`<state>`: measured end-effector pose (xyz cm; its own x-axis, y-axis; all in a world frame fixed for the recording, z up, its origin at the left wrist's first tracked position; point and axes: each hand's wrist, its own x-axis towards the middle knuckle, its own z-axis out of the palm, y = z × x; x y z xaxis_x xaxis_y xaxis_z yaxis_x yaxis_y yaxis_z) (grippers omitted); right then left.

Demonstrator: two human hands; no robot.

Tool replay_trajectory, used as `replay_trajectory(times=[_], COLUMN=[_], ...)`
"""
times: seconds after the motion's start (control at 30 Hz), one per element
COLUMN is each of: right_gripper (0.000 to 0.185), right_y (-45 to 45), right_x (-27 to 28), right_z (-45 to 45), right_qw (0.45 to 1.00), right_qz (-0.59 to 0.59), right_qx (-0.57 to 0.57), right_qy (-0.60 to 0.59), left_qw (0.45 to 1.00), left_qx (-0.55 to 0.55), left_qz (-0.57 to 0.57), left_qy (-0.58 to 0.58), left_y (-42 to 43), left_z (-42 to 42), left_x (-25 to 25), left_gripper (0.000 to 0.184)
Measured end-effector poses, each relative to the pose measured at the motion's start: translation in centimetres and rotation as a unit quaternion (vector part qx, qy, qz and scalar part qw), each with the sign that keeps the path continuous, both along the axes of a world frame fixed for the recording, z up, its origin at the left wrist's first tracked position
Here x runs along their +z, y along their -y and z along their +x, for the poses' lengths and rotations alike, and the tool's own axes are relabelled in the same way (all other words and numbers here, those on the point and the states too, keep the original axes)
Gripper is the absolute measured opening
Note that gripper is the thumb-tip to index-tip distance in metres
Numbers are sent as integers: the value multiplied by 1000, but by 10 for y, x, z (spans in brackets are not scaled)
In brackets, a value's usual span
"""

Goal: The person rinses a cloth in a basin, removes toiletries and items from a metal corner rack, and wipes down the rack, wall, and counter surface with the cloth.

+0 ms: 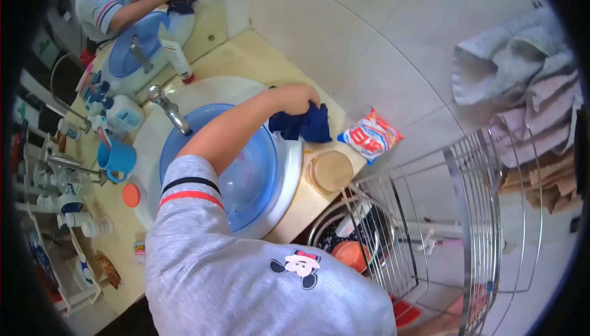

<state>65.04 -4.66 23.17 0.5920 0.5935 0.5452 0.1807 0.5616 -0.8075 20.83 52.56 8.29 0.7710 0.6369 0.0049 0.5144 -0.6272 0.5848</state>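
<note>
My left hand (298, 99) reaches across the sink to its far right rim. Its fingers curl down onto a bunched dark navy cloth (315, 124), partly hiding it. The cloth lies over the white sink rim and counter edge. Below my forearm a blue plastic basin (252, 176) sits in the white sink (286, 195). Right of the cloth is a red, white and blue plastic packet (370, 134). A jar with a tan lid (332, 171) stands just below the cloth. My right hand is out of sight.
A chrome faucet (169, 109) rises at the sink's left. A blue mug (117, 156), pump bottle (124, 113), upright tube (177, 59) and orange-lidded container (131, 195) line the counter. A wire rack (467, 213) stands right, with towels (516, 59) hanging above. A mirror backs the counter.
</note>
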Motion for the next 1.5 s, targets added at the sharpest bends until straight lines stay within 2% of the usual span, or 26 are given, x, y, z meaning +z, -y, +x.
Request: replay_trajectory(times=[0.03,0.07,0.17,0.2,0.23,0.3,0.37,0.5,0.63,0.73,0.93,1.07,1.17,1.3,1.37,1.5], right_gripper=[46,46,46,46,46,46,46,46,46,46,46,46,47,51,49,48], right_y=[-12,-24,-48,-56,-62,-71,-77,-76,-59,-43,-34,-48,-74,-107,-130,-172], right_x=[2,6,13,13,14,15,18,18,21,25,38,59,70,72,81,98], right_z=[-6,-16,-32,-38,-42,-48,-52,-55,-51,-45,-48,-61,-75,-88,-104,-130], right_qw=[1000,1000,999,999,999,999,998,998,998,998,996,990,986,989,978,958], right_qz=[3,5,4,8,7,7,2,5,-2,0,16,36,55,89,112,136], right_qx=[0,1,6,6,7,8,10,9,7,15,46,75,102,111,158,245], right_qy=[6,17,37,43,46,49,54,55,55,58,78,113,123,41,74,56], left_qw=[1000,998,963,941,939,952,947,862,832,837,879,914,954,971,977,985], left_qx=[21,51,170,150,202,201,242,438,494,473,387,354,263,179,114,37], left_qz=[-18,19,128,68,44,61,63,57,39,-2,80,81,84,41,37,37], left_qy=[9,-17,-163,-297,-274,-225,-200,-249,-251,-275,-267,-182,-114,-155,-178,-162], left_y=[-11,-29,-42,-59,-52,-61,-70,-88,-80,-66,-30,-19,-1,26,46,77], left_z=[-9,-20,-48,-51,-58,-70,-98,-166,-179,-174,-166,-153,-105,-41,-23,-6], left_x=[10,12,18,-13,-27,-43,-45,-50,-49,-33,-27,-31,-38,-23,-8,-12], left_gripper=[38,42,51,59,59,47,46,43,41,39,34,36,35,37,35,32])
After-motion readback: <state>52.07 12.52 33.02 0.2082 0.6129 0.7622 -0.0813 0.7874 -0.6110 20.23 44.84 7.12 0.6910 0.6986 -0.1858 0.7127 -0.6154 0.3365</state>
